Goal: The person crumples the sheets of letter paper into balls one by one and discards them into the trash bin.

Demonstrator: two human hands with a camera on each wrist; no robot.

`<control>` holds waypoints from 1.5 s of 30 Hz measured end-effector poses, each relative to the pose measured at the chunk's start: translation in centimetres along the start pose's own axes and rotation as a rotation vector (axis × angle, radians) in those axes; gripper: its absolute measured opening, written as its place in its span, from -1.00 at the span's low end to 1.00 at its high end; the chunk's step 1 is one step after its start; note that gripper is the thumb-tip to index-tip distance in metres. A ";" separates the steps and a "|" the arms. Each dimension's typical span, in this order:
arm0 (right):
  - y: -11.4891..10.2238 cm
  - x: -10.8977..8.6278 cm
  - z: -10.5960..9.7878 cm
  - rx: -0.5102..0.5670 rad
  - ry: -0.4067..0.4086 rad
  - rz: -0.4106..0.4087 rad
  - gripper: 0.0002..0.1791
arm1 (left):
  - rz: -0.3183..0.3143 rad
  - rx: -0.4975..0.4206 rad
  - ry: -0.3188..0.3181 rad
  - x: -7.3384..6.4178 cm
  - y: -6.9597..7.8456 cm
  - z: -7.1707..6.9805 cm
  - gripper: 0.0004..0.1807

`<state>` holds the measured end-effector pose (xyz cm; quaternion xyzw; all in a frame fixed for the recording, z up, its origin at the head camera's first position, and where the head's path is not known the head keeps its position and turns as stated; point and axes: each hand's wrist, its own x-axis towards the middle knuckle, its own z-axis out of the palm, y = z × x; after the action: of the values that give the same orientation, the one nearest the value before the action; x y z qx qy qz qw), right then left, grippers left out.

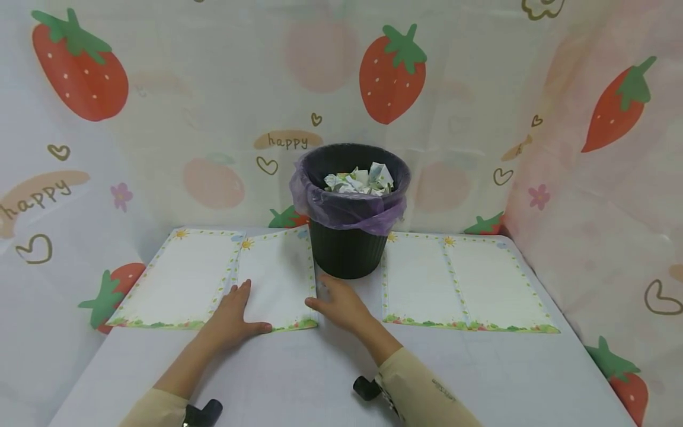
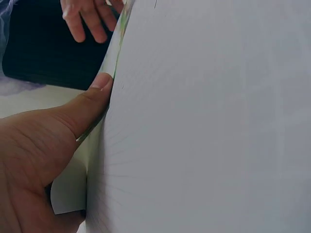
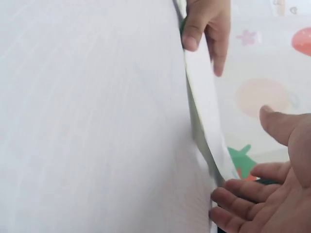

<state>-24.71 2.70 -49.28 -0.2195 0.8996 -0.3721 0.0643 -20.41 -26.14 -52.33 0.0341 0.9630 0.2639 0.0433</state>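
A white sheet of paper [image 1: 277, 284] with a printed border of leaves, flowers and a sun lies left of the black bin [image 1: 349, 252]. My left hand [image 1: 229, 317] rests on its lower left part, fingers spread and thumb [image 2: 95, 94] along the bottom edge. At the sheet's right edge is my right hand [image 1: 345, 305], just in front of the bin. Its fingers stay extended and the thumb stands apart, as the right wrist view also shows. There the sheet [image 3: 206, 92] bows slightly up from the table between both hands.
Crumpled paper [image 1: 365, 181] fills the bin, whose rim wears a purple plastic bag [image 1: 363, 213]. Another bordered sheet [image 1: 178, 276] lies at the far left, two more [image 1: 418, 279] to the right. A strawberry-print backdrop [image 1: 459, 136] closes in the white table [image 1: 299, 373].
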 end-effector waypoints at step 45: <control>-2.1 1.7 1.7 0.405 0.251 0.090 -0.61 | -0.106 -0.349 0.094 -1.9 -1.6 -2.1 0.34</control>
<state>-25.04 -0.46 -49.00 -0.1141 0.8164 -0.5660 0.0113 -18.84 -28.74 -51.23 -0.0370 0.9040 0.4256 0.0172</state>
